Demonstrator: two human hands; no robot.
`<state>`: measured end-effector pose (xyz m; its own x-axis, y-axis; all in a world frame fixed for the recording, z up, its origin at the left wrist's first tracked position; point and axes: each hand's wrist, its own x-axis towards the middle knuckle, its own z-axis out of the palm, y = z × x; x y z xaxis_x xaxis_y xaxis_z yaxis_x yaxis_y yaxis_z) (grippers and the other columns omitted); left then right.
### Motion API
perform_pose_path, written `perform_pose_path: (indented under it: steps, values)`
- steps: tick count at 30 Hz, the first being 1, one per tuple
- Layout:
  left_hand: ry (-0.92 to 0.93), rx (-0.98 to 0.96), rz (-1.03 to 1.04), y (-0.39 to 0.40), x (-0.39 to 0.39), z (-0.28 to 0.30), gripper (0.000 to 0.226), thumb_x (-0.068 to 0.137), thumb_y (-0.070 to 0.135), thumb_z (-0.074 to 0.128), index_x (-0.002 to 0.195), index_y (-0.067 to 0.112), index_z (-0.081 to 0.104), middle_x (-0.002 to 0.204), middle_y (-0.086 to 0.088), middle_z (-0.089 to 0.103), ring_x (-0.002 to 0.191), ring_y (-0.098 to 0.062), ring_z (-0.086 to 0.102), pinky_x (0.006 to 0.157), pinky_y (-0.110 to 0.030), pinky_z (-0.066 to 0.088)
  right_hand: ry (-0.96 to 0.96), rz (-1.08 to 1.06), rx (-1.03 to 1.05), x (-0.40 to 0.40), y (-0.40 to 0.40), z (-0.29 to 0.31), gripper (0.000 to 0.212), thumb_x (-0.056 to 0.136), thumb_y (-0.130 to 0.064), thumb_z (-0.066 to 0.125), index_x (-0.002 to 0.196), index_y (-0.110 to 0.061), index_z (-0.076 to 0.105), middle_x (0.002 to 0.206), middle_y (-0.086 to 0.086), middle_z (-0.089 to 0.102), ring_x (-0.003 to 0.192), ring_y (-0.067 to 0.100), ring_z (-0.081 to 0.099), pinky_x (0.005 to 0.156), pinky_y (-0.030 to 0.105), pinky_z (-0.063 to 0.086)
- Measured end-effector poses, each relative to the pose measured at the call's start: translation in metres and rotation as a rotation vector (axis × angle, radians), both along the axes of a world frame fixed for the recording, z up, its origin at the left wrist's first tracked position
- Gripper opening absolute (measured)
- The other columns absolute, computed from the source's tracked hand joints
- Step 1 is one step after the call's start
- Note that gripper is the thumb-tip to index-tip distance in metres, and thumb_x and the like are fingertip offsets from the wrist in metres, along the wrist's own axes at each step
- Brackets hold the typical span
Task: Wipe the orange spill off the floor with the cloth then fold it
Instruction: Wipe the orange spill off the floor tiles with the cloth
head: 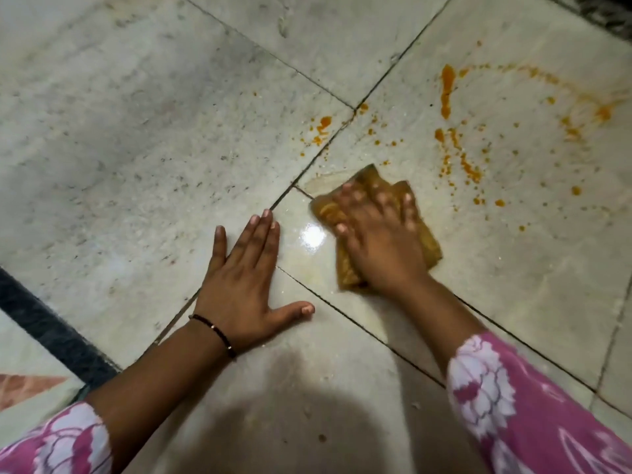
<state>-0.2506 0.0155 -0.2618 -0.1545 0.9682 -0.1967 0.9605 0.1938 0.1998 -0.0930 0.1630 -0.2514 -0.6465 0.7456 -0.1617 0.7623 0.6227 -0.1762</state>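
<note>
An orange-stained cloth (429, 246) lies bunched on the pale tiled floor (136, 131), right of centre. My right hand (379, 237) presses flat on it with fingers spread, covering most of it. My left hand (242, 278) rests flat on the bare floor to the cloth's left, palm down, fingers straight, holding nothing. Orange spill (448, 90) streaks and droplets are scattered beyond the cloth, up and to the right, with a small patch (323, 126) across a tile joint. A faint wet smear (321, 181) shows by the cloth's far left corner.
Dark grout lines cross the floor diagonally. A dark border strip (51, 323) runs along the lower left, with a reddish tile (27, 384) beyond it. A dark edge (602, 12) sits at the top right corner. A light glare (313, 236) shines between my hands.
</note>
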Motion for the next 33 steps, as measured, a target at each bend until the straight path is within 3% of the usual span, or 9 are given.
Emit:
perform_pose_path:
  steps: [4, 8, 12, 16, 20, 26, 28, 30, 33]
  values:
    - [-0.018, -0.005, -0.004, -0.001, -0.001, 0.0, 0.112, 0.074, 0.089, 0.015, 0.151, 0.007, 0.009, 0.159, -0.009, 0.004, 0.146, -0.02, 0.003, 0.116, -0.049, -0.007, -0.018, -0.219, 0.03, 0.066, 0.018, 0.002, 0.062, 0.09, -0.054, 0.015, 0.148, -0.035, 0.024, 0.156, -0.011, 0.022, 0.144, 0.02, 0.015, 0.116, 0.046, -0.004]
    - [-0.027, 0.006, 0.006, -0.001, -0.001, -0.003, 0.111, 0.075, 0.087, 0.017, 0.15, 0.007, 0.011, 0.159, -0.008, 0.004, 0.146, -0.018, 0.001, 0.116, -0.049, -0.003, -0.031, -0.321, 0.054, 0.107, -0.049, 0.006, 0.058, 0.093, -0.047, 0.022, 0.145, -0.027, 0.036, 0.152, -0.004, 0.034, 0.138, 0.028, 0.028, 0.114, 0.049, 0.006]
    - [-0.029, 0.012, 0.009, -0.001, -0.001, -0.003, 0.111, 0.075, 0.087, 0.016, 0.15, 0.007, 0.011, 0.159, -0.008, 0.004, 0.146, -0.018, 0.002, 0.116, -0.05, 0.0, -0.016, -0.042, 0.047, 0.061, -0.086, 0.003, 0.054, 0.093, -0.043, 0.031, 0.144, -0.026, 0.038, 0.149, -0.005, 0.039, 0.138, 0.027, 0.026, 0.112, 0.052, 0.007]
    - [-0.023, 0.015, -0.001, -0.001, -0.001, -0.004, 0.108, 0.076, 0.086, 0.018, 0.15, 0.007, 0.011, 0.159, -0.009, 0.006, 0.146, -0.019, 0.005, 0.117, -0.047, -0.002, 0.0, 0.135, 0.034, 0.017, -0.03, 0.0, 0.056, 0.094, -0.047, 0.025, 0.147, -0.03, 0.03, 0.154, -0.008, 0.03, 0.143, 0.022, 0.021, 0.114, 0.046, -0.005]
    - [-0.023, 0.012, -0.003, -0.002, -0.002, -0.003, 0.109, 0.075, 0.086, 0.016, 0.151, 0.009, 0.008, 0.159, -0.008, 0.002, 0.146, -0.019, 0.002, 0.117, -0.046, -0.003, -0.01, -0.117, 0.055, 0.048, 0.013, 0.0, 0.06, 0.091, -0.051, 0.015, 0.147, -0.032, 0.027, 0.155, -0.009, 0.024, 0.144, 0.019, 0.012, 0.114, 0.042, -0.008]
    - [-0.024, 0.022, 0.013, -0.001, 0.001, -0.004, 0.108, 0.076, 0.086, 0.015, 0.151, 0.008, 0.011, 0.159, -0.008, 0.004, 0.146, -0.017, 0.001, 0.117, -0.047, 0.0, 0.015, -0.282, 0.082, 0.085, -0.06, -0.005, 0.058, 0.093, -0.044, 0.026, 0.146, -0.023, 0.031, 0.152, -0.002, 0.034, 0.14, 0.024, 0.015, 0.114, 0.044, -0.003]
    - [-0.019, 0.025, 0.013, -0.001, 0.001, -0.004, 0.107, 0.077, 0.085, 0.014, 0.15, 0.007, 0.013, 0.159, -0.009, 0.006, 0.146, -0.018, 0.002, 0.116, -0.047, 0.001, 0.014, -0.236, 0.076, 0.059, -0.073, -0.005, 0.057, 0.092, -0.043, 0.03, 0.146, -0.023, 0.031, 0.15, -0.002, 0.037, 0.139, 0.026, 0.018, 0.113, 0.047, 0.0]
    - [-0.013, 0.03, 0.016, -0.001, 0.001, -0.005, 0.106, 0.078, 0.084, 0.014, 0.15, 0.005, 0.015, 0.159, -0.01, 0.008, 0.145, -0.018, 0.003, 0.116, -0.048, 0.003, 0.035, -0.061, 0.065, 0.021, -0.066, -0.003, 0.056, 0.092, -0.042, 0.031, 0.145, -0.025, 0.034, 0.149, -0.003, 0.039, 0.14, 0.027, 0.021, 0.111, 0.05, 0.002]
    - [-0.011, 0.039, 0.013, 0.0, 0.001, -0.006, 0.103, 0.08, 0.082, 0.015, 0.149, 0.005, 0.018, 0.158, -0.011, 0.011, 0.145, -0.019, 0.006, 0.116, -0.047, 0.004, 0.029, 0.164, 0.024, -0.026, -0.024, -0.001, 0.054, 0.096, -0.044, 0.025, 0.149, -0.029, 0.025, 0.156, -0.009, 0.024, 0.146, 0.022, 0.009, 0.111, 0.049, -0.011]
